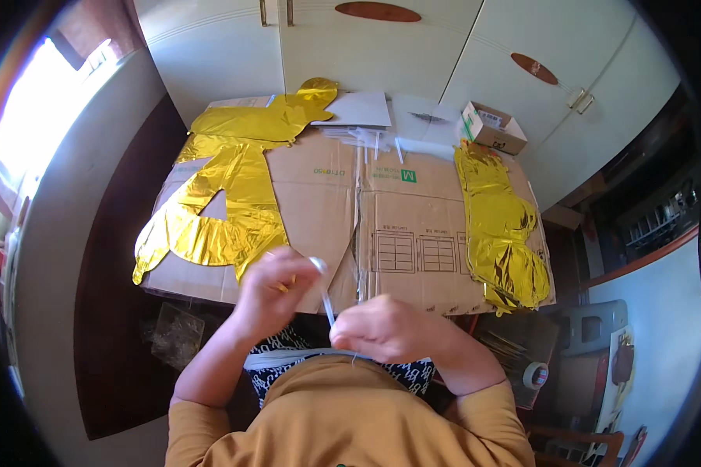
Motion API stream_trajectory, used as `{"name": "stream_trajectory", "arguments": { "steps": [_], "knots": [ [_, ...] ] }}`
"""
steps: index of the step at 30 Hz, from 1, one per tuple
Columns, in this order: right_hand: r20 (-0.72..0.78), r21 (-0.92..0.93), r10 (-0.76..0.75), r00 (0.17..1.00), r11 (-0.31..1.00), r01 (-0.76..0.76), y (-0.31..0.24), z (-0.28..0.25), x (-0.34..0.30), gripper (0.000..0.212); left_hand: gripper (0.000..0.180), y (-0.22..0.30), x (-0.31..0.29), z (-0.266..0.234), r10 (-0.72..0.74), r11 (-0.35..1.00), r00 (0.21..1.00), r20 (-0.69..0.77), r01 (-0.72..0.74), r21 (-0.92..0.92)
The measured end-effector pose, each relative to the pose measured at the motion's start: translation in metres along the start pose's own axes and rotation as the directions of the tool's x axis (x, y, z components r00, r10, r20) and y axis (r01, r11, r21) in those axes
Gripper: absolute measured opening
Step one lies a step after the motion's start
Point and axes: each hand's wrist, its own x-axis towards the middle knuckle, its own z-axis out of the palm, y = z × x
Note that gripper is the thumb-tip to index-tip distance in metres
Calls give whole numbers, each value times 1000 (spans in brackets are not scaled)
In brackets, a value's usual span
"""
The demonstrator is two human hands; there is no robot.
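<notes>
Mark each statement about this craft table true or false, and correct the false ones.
1. Both hands hold a thin white straw. True: left hand and right hand pinch the straw.
2. The table is covered with a blue cloth. False: flattened cardboard covers it.
3. Gold foil balloons lie on both sides of the cardboard. True: one on the left, one on the right.
4. The small cardboard box sits at the near left corner. False: far right.

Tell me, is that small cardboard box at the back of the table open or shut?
Open. The box has its top flaps spread outward, showing a pale inside; what it holds cannot be told.
</notes>
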Motion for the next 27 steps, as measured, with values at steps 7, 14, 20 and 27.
{"name": "stream_trajectory", "arguments": {
  "steps": [7, 14, 20, 27],
  "knots": [
    [11, -8, -46, 999, 999, 46, 11, 5, -2, 11, 11, -4, 3, 2, -20, 965, 998, -62, 3, -263],
    [9, -36, 69, 998, 997, -69, 9, 3, 9, 19, 9, 3, 1, 3, -169, 912, 983, -66, 130, -389],
    [-220, -218, 52, 974, 971, -101, 31, -2, 9, 16, 8, 5, -10, 9, -169, 629, 979, 114, 196, -752],
    [-194, -85, 133, 972, 985, -152, 37, -9, 3, 15, 12, 2, -8, 11, -72, 581, 972, 225, 225, -783]
  ]
}}
